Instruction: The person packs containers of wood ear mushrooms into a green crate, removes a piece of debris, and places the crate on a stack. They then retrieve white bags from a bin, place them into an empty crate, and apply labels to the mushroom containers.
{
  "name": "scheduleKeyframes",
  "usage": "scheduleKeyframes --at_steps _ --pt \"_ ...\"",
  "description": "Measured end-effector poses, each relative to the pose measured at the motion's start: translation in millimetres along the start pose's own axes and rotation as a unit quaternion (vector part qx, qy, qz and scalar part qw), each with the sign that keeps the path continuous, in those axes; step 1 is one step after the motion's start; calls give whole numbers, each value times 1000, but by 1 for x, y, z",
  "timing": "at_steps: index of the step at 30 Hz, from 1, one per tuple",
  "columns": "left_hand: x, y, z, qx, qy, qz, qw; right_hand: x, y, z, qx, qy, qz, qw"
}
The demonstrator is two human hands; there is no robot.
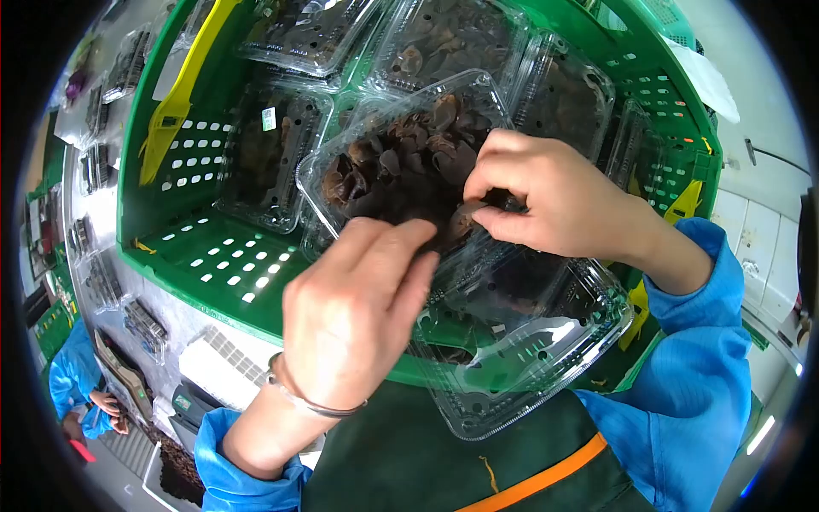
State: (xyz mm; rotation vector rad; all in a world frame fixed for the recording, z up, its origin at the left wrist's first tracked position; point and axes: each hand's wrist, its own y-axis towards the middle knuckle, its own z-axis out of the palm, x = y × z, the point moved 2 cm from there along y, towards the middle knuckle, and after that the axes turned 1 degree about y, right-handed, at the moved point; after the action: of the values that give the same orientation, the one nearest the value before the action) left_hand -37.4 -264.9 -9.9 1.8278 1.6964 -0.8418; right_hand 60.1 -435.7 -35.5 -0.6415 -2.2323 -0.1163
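Observation:
An open clear plastic clamshell box (316, 181) of dark brown wood ear mushrooms (401, 162) rests tilted on other boxes in a green crate (281, 307). Its transparent lid (478, 418) hangs folded toward me, past the crate's near rim. My right hand (550, 192) pinches a brown wood ear mushroom (463, 224) between thumb and forefinger at the box's right side. Beside it, my left hand (354, 290) reaches over the near edge, fingers curled together and slightly blurred. I cannot tell what its fingertips hold among the mushrooms.
More filled clamshell boxes (452, 38) sit around and beneath this one. Yellow handles (175, 107) line the crate's ends. At left, boxes lie on a metal table (119, 247), with another person's hands (107, 405) below. A white tub (158, 478) of dark bits stands at lower left.

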Motion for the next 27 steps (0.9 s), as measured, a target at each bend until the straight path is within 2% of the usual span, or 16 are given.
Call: scheduleKeyframes --at_steps 2,3,5,7,9,10,12,13,15,17,18,19,20,21,23,27 --pt "-6 3 6 20 -21 -44 999 10 6 -10 36 90 88 991" --pt "-6 5 7 23 -19 -53 998 14 7 -12 36 90 87 991" --pt "1 6 9 29 -46 -53 997 17 7 -12 43 192 120 973" --pt "6 5 11 35 -73 -53 995 16 6 -11 46 226 132 964" --pt "9 4 12 55 -277 -157 946 14 6 -10 49 261 144 953" --pt "7 5 10 55 -276 -157 946 14 6 -9 42 273 135 951" --pt "5 7 6 82 -405 -252 875 15 7 -8 35 286 126 949" --pt "6 9 5 82 -404 -252 875 16 8 -7 19 322 122 939" --pt "8 10 3 97 -466 -278 834 16 8 -6 3 358 118 926" --pt "12 9 2 110 -453 -273 842 11 8 -1 25 471 142 870" --pt "14 9 2 123 -440 -268 849 10 8 -1 25 471 141 871" --pt "14 8 3 123 -440 -267 849 10 8 -3 25 437 104 893" --pt "13 6 3 119 -466 -256 839 11 8 -3 25 403 67 912" --pt "12 6 3 115 -491 -245 828 13 8 -5 24 404 67 912" --pt "14 8 -1 128 -503 -239 821 16 9 -5 65 556 206 803" --pt "14 9 -3 120 -511 -245 815 17 7 -3 11 551 141 822"
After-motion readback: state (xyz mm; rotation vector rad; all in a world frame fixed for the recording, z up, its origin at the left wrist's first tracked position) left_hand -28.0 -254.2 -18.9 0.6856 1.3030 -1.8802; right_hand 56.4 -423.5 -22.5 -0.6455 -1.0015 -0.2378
